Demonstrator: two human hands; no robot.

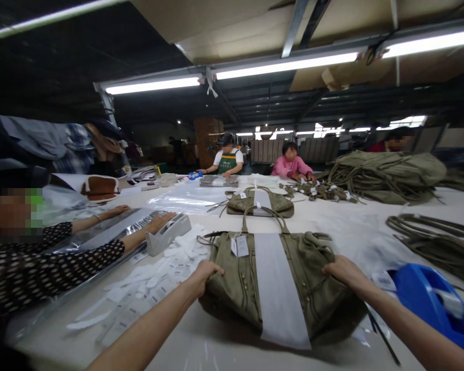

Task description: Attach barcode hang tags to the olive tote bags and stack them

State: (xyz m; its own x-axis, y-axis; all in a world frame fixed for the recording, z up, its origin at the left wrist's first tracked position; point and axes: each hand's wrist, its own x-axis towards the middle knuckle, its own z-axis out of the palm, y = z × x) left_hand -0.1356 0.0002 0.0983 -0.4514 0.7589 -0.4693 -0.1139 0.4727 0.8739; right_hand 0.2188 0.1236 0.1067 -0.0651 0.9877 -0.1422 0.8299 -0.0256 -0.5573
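Observation:
An olive-green handbag point(235, 288) lies on the white table right in front of me, its two handles pointing away. A broad white strip point(280, 288) runs down its middle, and a white tag point(239, 246) hangs near the left handle base. My left hand point(209, 273) grips the bag's left edge, fingers closed on the fabric. On the right edge my right hand point(338, 269) pinches the bag's side. Just beyond it lies a second olive bag point(237, 203) with a similar white strip.
White paper strips point(139, 288) and a grey tape dispenser point(168, 234) are left; a blue dispenser point(429, 304) is right. A co-worker's hands point(158, 222) press a plastic-wrapped item at left. Olive bags point(386, 172) and straps point(441, 242) lie right. Two people work across the table point(313, 221).

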